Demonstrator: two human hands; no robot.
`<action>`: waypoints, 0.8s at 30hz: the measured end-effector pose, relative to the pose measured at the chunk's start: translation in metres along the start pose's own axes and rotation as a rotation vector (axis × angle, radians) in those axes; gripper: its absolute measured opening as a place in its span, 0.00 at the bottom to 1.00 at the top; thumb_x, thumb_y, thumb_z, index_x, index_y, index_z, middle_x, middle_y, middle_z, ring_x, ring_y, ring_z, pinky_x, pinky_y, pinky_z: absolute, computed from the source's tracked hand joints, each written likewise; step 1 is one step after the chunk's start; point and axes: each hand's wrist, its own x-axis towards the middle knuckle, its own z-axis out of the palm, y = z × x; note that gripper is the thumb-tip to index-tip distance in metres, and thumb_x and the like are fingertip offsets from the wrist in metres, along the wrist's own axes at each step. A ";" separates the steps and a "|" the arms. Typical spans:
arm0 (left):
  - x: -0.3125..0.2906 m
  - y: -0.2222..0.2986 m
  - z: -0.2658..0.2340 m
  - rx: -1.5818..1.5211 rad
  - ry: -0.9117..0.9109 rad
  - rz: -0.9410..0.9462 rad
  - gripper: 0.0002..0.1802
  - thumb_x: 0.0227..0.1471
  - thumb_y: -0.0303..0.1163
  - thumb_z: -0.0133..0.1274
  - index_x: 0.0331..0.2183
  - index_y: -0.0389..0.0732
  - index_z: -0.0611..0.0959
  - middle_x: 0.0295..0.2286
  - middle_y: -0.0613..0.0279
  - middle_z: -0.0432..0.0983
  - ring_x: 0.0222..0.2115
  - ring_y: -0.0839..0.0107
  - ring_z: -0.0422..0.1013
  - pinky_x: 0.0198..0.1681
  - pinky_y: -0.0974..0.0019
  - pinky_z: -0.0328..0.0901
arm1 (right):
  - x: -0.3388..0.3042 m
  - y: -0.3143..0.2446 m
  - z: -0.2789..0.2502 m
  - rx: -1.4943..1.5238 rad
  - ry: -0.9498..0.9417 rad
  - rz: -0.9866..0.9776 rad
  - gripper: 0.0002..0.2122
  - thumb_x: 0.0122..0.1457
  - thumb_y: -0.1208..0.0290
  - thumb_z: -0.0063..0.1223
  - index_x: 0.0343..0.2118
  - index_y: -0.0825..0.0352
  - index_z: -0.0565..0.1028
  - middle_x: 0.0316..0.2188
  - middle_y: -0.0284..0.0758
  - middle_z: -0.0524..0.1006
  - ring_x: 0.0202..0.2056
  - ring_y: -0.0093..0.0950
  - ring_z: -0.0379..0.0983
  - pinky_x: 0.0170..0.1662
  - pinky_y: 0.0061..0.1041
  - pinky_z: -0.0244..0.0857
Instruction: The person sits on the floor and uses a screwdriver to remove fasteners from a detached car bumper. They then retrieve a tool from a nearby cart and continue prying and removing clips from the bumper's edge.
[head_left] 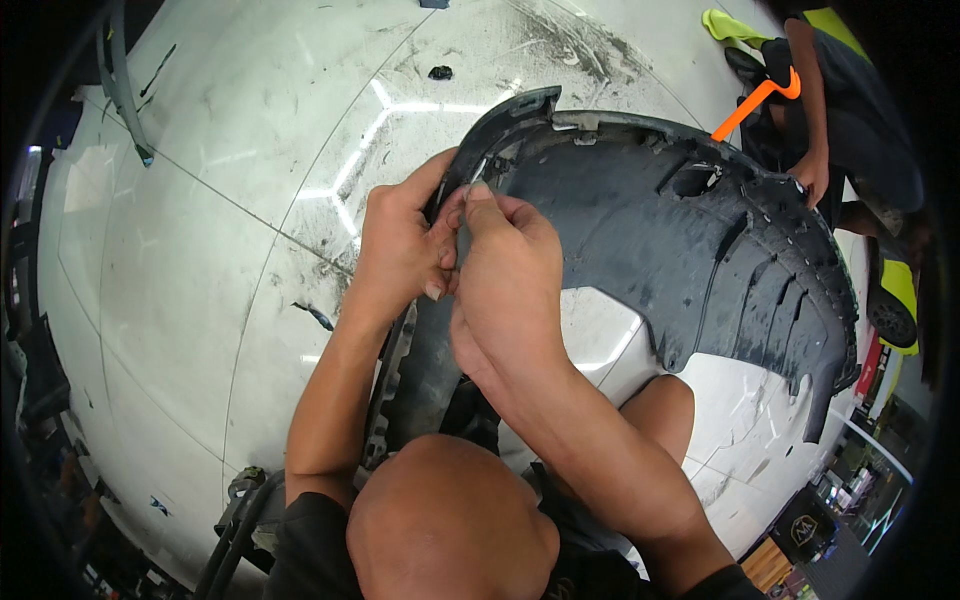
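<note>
A large black plastic car bumper (620,215) lies with its hollow inner side up, curving from my left knee area to the far right. Its narrow upper-left edge strip (505,115) passes by my fingers. My left hand (405,240) is closed round that edge, with the thumb side toward the rim. Beside it, my right hand (510,270) is pinched, thumb and fingertips pressed against the inside of the edge. Whatever lies between those fingertips is too small and covered to make out. The two hands touch each other.
Another person's hand (815,175) rests on the bumper's far right end. A bright orange hooked bar (755,105) reaches to its rim. Small black scraps (440,73) and dark smears lie on the glossy white floor (180,260). Grey strips (120,90) lie at upper left.
</note>
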 end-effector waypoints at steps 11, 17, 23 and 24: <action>0.002 -0.001 0.000 0.270 0.136 0.305 0.18 0.54 0.22 0.58 0.48 0.32 0.82 0.26 0.43 0.80 0.24 0.55 0.78 0.29 0.58 0.70 | 0.030 0.000 -0.049 -0.386 0.029 -0.269 0.11 0.63 0.70 0.60 0.33 0.71 0.70 0.25 0.32 0.72 0.25 0.19 0.65 0.26 0.25 0.62; 0.001 0.034 -0.009 0.444 0.028 0.282 0.09 0.53 0.22 0.55 0.37 0.29 0.80 0.30 0.37 0.77 0.35 0.37 0.73 0.37 0.48 0.68 | 0.076 0.011 -0.059 -0.635 -0.003 -0.676 0.15 0.54 0.68 0.72 0.25 0.70 0.73 0.21 0.32 0.75 0.25 0.19 0.66 0.29 0.23 0.63; -0.002 0.027 -0.008 0.485 0.061 0.321 0.05 0.52 0.22 0.54 0.31 0.28 0.77 0.27 0.37 0.74 0.33 0.35 0.71 0.35 0.44 0.64 | 0.067 0.031 -0.034 -0.412 0.161 -0.467 0.14 0.57 0.71 0.68 0.26 0.69 0.70 0.20 0.34 0.73 0.24 0.23 0.66 0.29 0.29 0.63; -0.002 0.029 -0.006 0.487 0.068 0.327 0.05 0.52 0.22 0.54 0.31 0.28 0.77 0.27 0.37 0.74 0.32 0.35 0.71 0.35 0.44 0.64 | 0.066 0.033 -0.031 -0.392 0.179 -0.495 0.14 0.57 0.72 0.67 0.26 0.69 0.69 0.21 0.34 0.73 0.24 0.23 0.66 0.29 0.29 0.63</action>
